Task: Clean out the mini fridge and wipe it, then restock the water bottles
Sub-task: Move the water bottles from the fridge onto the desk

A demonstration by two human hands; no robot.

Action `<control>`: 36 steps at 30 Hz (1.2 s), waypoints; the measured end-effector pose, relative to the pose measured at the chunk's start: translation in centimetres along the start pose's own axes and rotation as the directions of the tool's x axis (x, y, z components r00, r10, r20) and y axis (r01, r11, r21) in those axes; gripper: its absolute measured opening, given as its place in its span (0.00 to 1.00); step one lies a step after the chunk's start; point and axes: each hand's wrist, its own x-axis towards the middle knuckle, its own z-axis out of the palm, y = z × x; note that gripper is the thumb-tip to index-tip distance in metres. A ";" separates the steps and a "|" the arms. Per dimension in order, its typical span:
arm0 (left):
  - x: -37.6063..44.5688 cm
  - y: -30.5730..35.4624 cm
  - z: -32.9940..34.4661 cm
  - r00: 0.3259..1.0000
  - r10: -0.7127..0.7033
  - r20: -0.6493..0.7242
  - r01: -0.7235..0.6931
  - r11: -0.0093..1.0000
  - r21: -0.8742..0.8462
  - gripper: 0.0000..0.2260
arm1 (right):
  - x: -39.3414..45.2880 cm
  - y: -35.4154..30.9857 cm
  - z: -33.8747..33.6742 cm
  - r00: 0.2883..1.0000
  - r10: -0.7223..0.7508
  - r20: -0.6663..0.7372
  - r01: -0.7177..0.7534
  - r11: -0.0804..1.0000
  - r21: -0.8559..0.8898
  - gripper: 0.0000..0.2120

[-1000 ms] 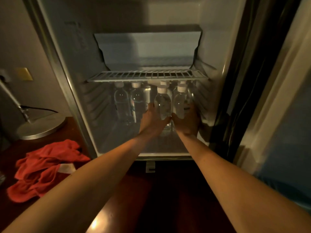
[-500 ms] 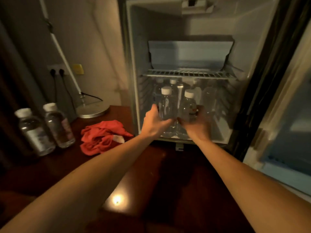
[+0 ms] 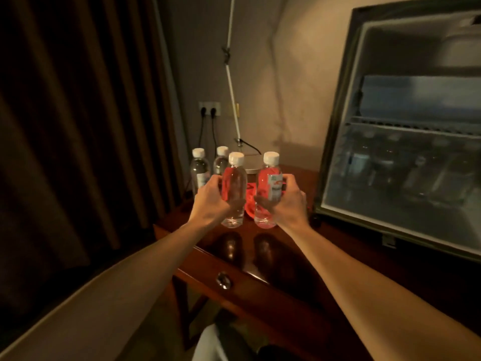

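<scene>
— Bottles, two of them, were held upright above the wooden table (image 3: 286, 259). The left hand (image 3: 208, 201) had its fingers wrapped round the left bottle (image 3: 234, 188), and the right hand (image 3: 286, 204) gripped the right bottle (image 3: 269, 188) the same way, side by side and just apart.

— Where should they have gone?

— Probably beside the two bottles (image 3: 200, 168) standing near the wall, just behind the ones in hand. A red cloth (image 3: 250, 207) lay on the table behind the held pair, so I'd have set them down clear of it, bases flat, one at a time, letting go only once each stood steady.

— And the fridge?

— The mini fridge (image 3: 406, 152) stood open to the right, on the same table. More bottles seemed to be under its wire shelf (image 3: 416, 128), though that part was blurred. It looked like the emptying stage.

— The arms?

— Both forearms reached forward, nearly parallel, wrists level, backs of the hands facing outward.
</scene>
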 end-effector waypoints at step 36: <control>5.3 -7.9 1.5 0.986 -0.122 -0.117 0.137 0.982 0.127 0.28 | 5.4 1.7 11.4 0.979 0.102 0.176 -0.107 0.994 0.024 0.34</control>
